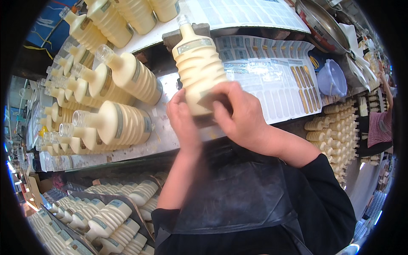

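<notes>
A cream bottle [199, 63] with wavy ribs and a clear neck lies tilted in front of me, its neck end propped on a dark block [170, 39]. A grey label band circles its shoulder. Against the lower left side of the bottle, my left hand [183, 121] is curled and partly blurred. At the bottle's lower right my right hand [242, 112] bends its fingers and thumb around a small greyish label [207, 100] on the base end. My right fingertips are partly hidden, so how firmly they pinch it is unclear.
Several similar cream bottles [131, 78] stand at the left of the metal table [163, 144]. Label sheets [272, 85] lie to the right, beside a lavender bucket [332, 78] and a large metal pan [323, 25]. Crated bottles [110, 219] sit below left. Another person [379, 127] is at far right.
</notes>
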Tool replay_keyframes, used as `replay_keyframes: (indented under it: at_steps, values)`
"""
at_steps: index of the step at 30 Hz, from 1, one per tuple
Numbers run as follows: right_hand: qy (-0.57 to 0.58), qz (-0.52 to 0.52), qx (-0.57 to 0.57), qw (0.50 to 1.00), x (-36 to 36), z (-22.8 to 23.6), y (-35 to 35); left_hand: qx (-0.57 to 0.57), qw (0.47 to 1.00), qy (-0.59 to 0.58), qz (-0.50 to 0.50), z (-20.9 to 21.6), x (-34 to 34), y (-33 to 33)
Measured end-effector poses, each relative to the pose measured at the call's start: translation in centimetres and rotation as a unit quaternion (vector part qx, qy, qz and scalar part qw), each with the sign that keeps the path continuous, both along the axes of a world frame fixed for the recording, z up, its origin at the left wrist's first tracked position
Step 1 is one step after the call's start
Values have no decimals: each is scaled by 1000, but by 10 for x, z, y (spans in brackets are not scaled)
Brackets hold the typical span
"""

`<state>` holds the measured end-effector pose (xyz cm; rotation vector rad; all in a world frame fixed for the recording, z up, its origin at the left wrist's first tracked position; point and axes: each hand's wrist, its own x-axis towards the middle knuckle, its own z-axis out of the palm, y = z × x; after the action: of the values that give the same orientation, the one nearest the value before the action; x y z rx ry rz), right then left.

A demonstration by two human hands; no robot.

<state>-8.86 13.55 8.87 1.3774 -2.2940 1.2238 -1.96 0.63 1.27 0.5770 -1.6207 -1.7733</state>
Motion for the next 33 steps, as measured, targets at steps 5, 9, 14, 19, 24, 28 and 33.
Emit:
replay_keyframes:
  at_steps: [5, 9, 14, 19, 24, 28, 33]
  values:
    - [-126, -69, 3, 990, -8, -15, 4, -250, 957, -134, 59, -11, -4, 18]
    - [-144, -119, -45, 981, -27, -35, 19, -197, 972, -121, 44, -13, -6, 19]
    - [-92, -135, -42, 986, -36, -29, 21, -126, 986, -104, -23, -13, -1, 9]
    - [109, 61, -88, 988, -15, -29, 25, -307, 940, -149, -23, -30, 12, -2]
    - [18, 101, -116, 988, -6, -9, 33, -415, 905, -96, 4, 0, 16, -13]
    - [-199, 110, -113, 967, -11, 8, 51, -435, 899, -41, 24, 13, 6, -11]
    - [-468, 87, -136, 869, -33, -13, 93, -297, 954, -8, -38, -26, -12, -5]
